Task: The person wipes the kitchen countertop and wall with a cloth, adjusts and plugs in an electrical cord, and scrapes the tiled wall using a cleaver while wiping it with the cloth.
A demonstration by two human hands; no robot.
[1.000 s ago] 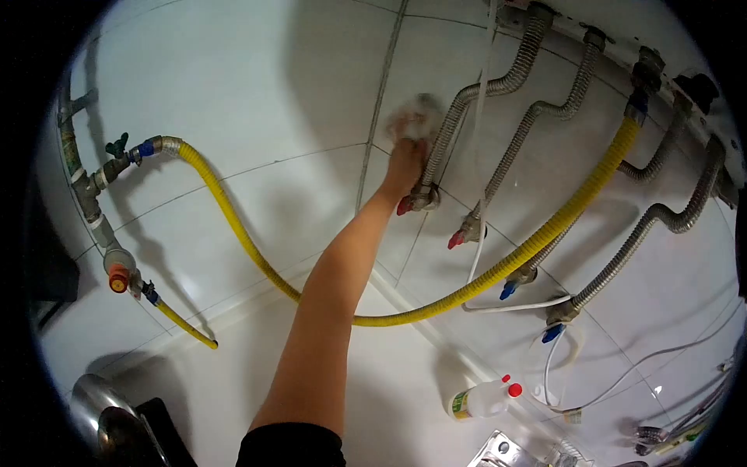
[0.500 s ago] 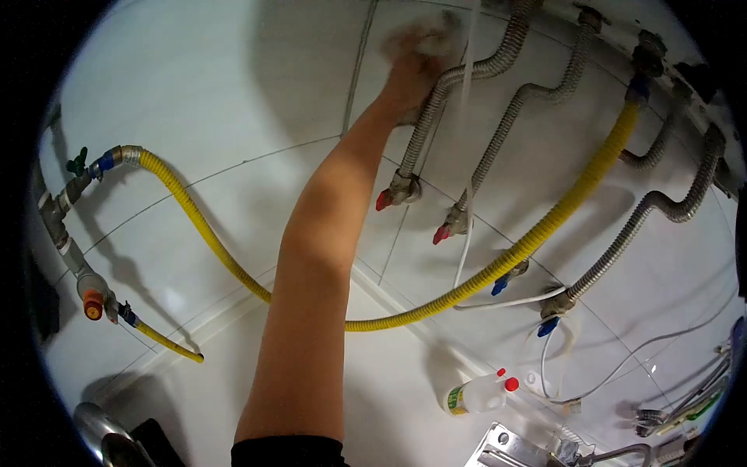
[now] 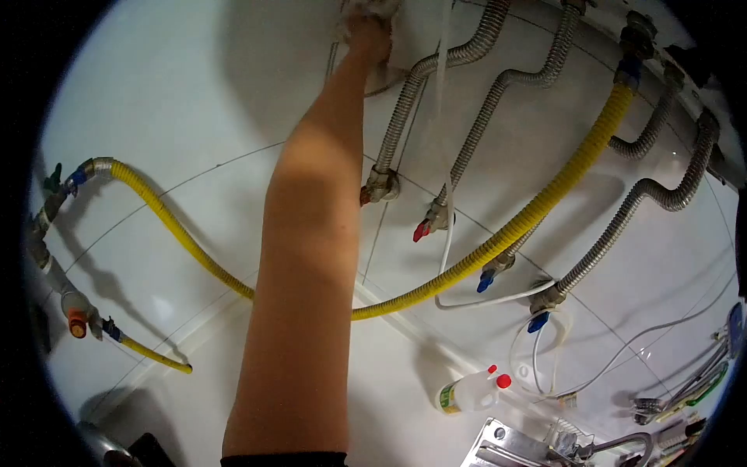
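My left hand (image 3: 367, 35) is raised against the white tiled wall at the top of the view, with the arm stretched up from the lower edge. Its fingers are closed on a pale, crumpled cloth (image 3: 373, 9), blurred and partly cut off by the top edge. To the right of the hand, a ribbed metal hose (image 3: 401, 117) runs down to a valve with a red handle (image 3: 365, 194). My right hand is not in view.
A yellow hose (image 3: 529, 218) hangs across behind the arm, from pipework (image 3: 54, 272) at left. More metal hoses (image 3: 486, 117) and a white cable (image 3: 498, 302) are at right. Below stand a bottle (image 3: 475, 391) and a metal sink edge (image 3: 506, 450).
My left hand has moved up and to the left along the wall with the cloth, away from the red-handled valve. The view has shifted, so the hoses and pipework appear further left.
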